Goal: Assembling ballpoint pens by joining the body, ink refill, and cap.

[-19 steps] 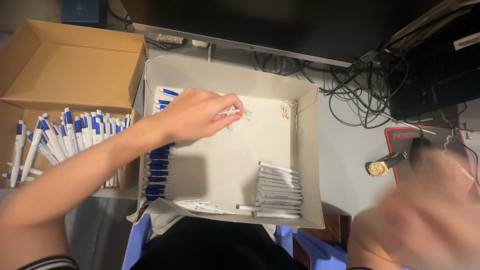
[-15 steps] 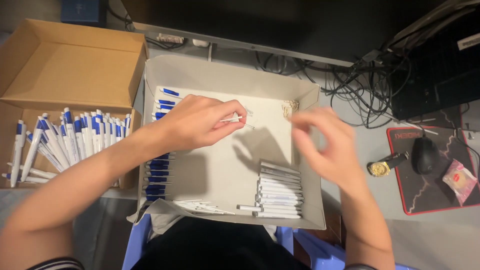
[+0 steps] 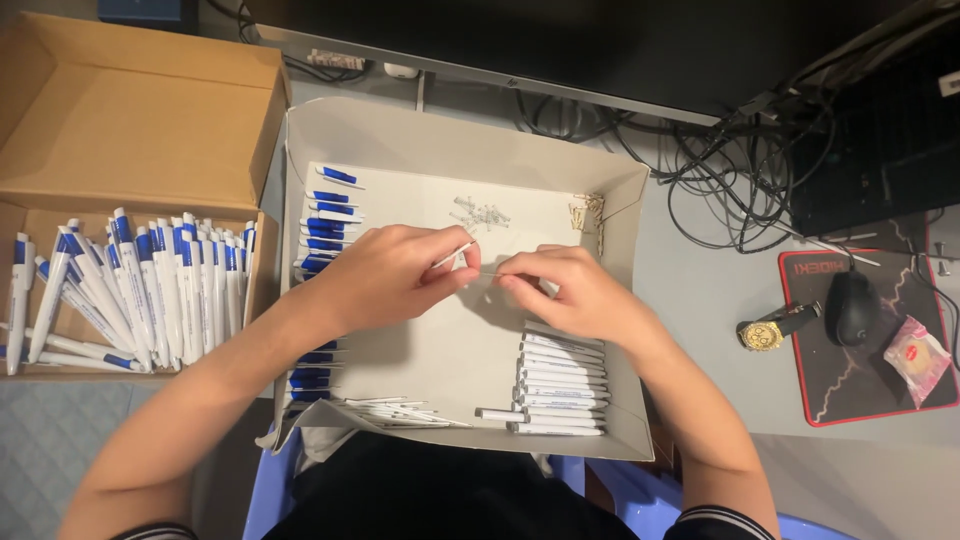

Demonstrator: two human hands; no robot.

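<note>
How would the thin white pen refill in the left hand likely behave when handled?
The refill is a very slim rod pinched at the left hand fingertips, so probably very light and somewhat bendy. Being round, it would likely roll if dropped in the tray.

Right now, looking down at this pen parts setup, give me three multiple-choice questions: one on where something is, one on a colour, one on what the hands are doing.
1. Where do the finished pens lie?
A. in the brown cardboard box at the left
B. on the mouse mat
C. on the keyboard

2. What colour are the clip pieces lined along the white tray's left side?
A. red
B. blue
C. green

3. What are the left hand and right hand doing?
A. resting flat, apart
B. both gripping the mouse
C. meeting over the tray, pinching thin parts

Answers: 1 A, they fill the cardboard box; 2 B, blue caps show; 3 C, fingertips nearly meet around a thin white refill.
</note>
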